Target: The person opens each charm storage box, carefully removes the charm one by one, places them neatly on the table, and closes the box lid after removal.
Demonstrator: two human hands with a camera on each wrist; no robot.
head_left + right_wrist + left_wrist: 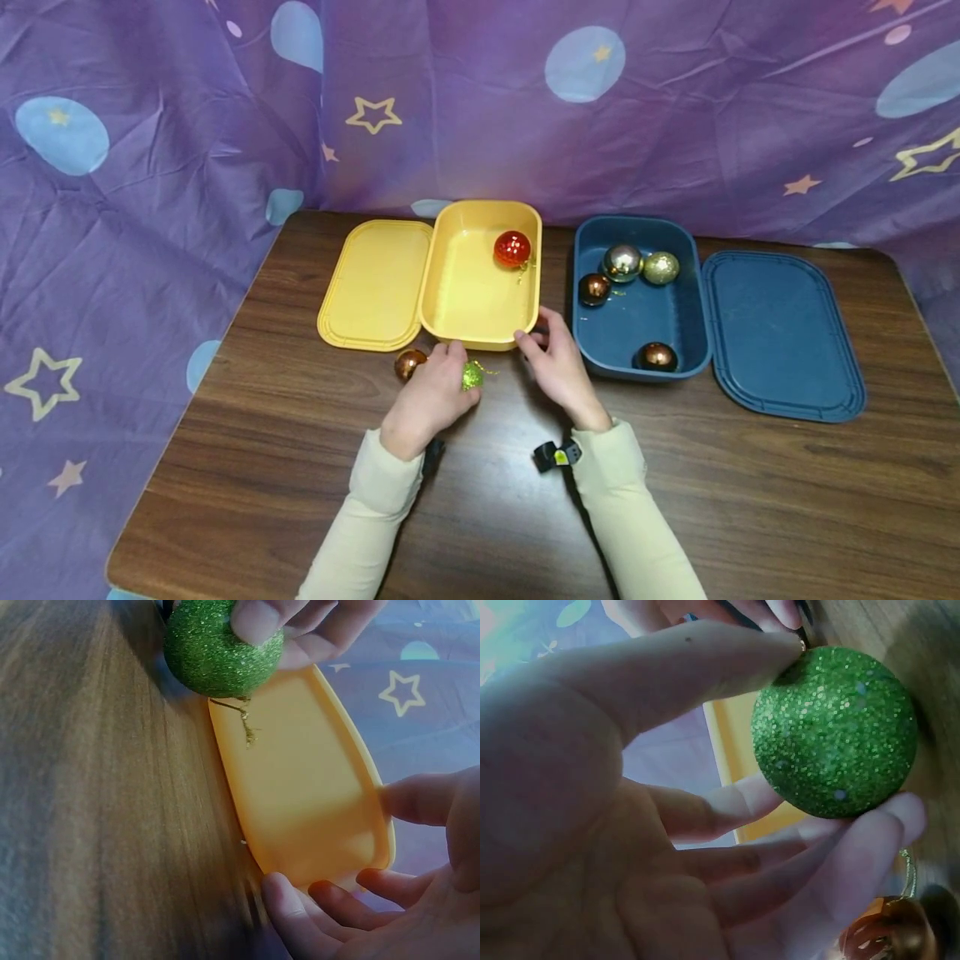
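A glittery green bauble [472, 376] is pinched between the thumb and fingers of my left hand [427, 400], just in front of the yellow box. In the left wrist view the green ball [836, 731] shows whole, the thumb on one side and fingertips on the other. Its gold string hangs down in the right wrist view. My right hand [555, 362] grips the near right corner of the yellow box [465, 287], thumb at the front and fingers along the side. Inside that box lies a shiny red bauble [512, 249]. A copper-brown bauble [410, 364] rests on the table beside my left hand.
Right of the yellow box stands a blue box [630, 333] with several baubles, silver, gold and brown. A yellow lid [375, 283] lies at the left, a blue lid [783, 333] at the right. Behind the wooden table [262, 467] hangs a purple patterned cloth [480, 117].
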